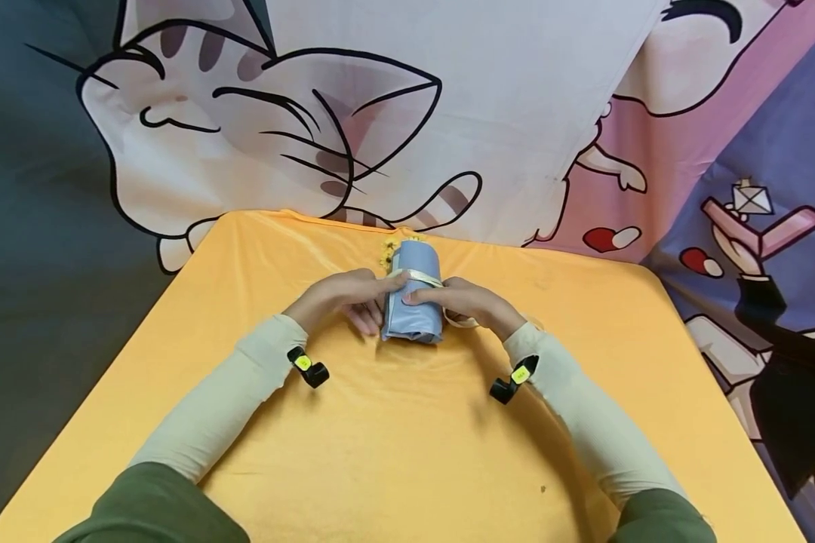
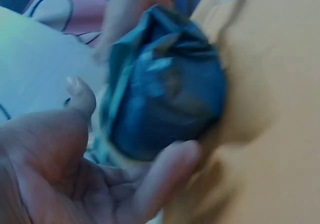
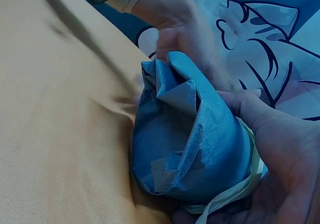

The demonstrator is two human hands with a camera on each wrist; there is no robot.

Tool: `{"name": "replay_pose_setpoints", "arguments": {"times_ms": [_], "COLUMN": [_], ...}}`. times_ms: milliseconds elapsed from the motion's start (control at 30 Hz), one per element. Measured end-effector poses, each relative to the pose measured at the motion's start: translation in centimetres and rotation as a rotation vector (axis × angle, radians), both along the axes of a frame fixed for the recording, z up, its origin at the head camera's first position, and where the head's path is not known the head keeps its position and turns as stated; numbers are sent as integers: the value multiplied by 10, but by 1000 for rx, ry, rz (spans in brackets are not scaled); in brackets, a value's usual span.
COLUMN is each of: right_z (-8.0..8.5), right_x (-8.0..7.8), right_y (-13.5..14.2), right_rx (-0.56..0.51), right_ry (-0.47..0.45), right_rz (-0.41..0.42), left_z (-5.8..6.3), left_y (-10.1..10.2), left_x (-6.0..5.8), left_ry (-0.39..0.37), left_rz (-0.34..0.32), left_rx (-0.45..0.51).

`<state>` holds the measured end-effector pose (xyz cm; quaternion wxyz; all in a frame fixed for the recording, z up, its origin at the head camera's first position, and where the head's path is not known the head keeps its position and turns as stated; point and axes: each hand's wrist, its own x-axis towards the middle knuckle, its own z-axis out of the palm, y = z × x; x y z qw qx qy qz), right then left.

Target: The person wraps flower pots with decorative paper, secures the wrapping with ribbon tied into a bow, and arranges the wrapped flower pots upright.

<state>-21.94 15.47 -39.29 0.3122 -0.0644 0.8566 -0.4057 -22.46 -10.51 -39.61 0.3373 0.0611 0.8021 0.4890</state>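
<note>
A blue wrapped bundle [image 1: 414, 313] stands on the yellow cloth, its crumpled, folded end toward me. Small yellow flowers [image 1: 387, 253] show at its far end. Around its middle runs a cream ribbon [image 1: 422, 278], with a loose length on the right. My right hand [image 1: 472, 298] holds the bundle from the right, thumb on its front and fingers round the side, partly hidden. At the left side is my left hand [image 1: 353, 294], its thumb reaching to the ribbon and its other fingers loosely extended; in the left wrist view this hand [image 2: 75, 169] looks blurred beside the folded end [image 2: 170, 89].
Yellow cloth [image 1: 353, 452] covers the table. Behind it hangs a fabric backdrop [image 1: 530, 90] with cartoon cats and figures, close past the bundle. Each wrist carries a small black camera on a strap, the right one [image 1: 514, 379] hanging over the cloth.
</note>
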Motion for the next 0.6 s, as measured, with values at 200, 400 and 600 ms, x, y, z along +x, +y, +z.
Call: {"name": "replay_pose_setpoints", "arguments": {"times_ms": [200,400,600], "right_z": [2,0,-2], "right_x": [2,3,3], "right_y": [-2,2,9], "right_rx": [12,22,54], "right_ry": [-34,-53,-50], "right_rz": [3,15,5], "left_z": [-5,-30,-34], "left_y": [-18,-19,-22], "left_x": [-8,-7,-3], "left_ry": [449,443,403], "left_rz": [-19,-71,1], "left_rx": [-100,62,178]}}
